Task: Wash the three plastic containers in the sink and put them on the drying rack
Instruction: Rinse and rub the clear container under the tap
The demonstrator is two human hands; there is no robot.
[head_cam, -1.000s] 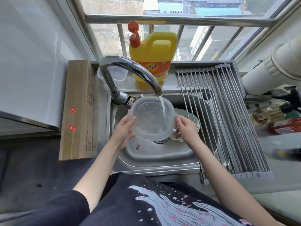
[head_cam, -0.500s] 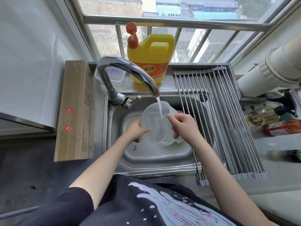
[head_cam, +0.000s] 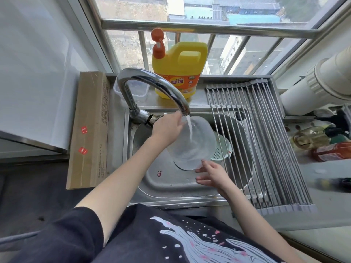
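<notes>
Left hand [head_cam: 167, 130]: grips the far rim of the clear plastic container [head_cam: 191, 145] at frame centre, just below the tap spout; fingers curl over the edge.
Right hand [head_cam: 212, 175]: fingers spread and nearly straight, fingertips touching the container's near rim; holds nothing.
Container: translucent, rounded-rectangular, tilted on edge over the sink [head_cam: 171, 185]; water stream [head_cam: 190, 128] runs down its wet inner face.
Second container [head_cam: 221, 150]: partly hidden behind the first, right of centre in the basin; contents cannot be told.
Third container [head_cam: 139, 92]: clear, boxy, on the ledge behind the tap [head_cam: 152, 84], upper centre.
Drying rack [head_cam: 256, 141]: parallel steel rods, right of the basin, bare.
Detergent jug [head_cam: 178, 69]: yellow plastic, orange pump, on the sill.
Sink: brushed steel, wet.
</notes>
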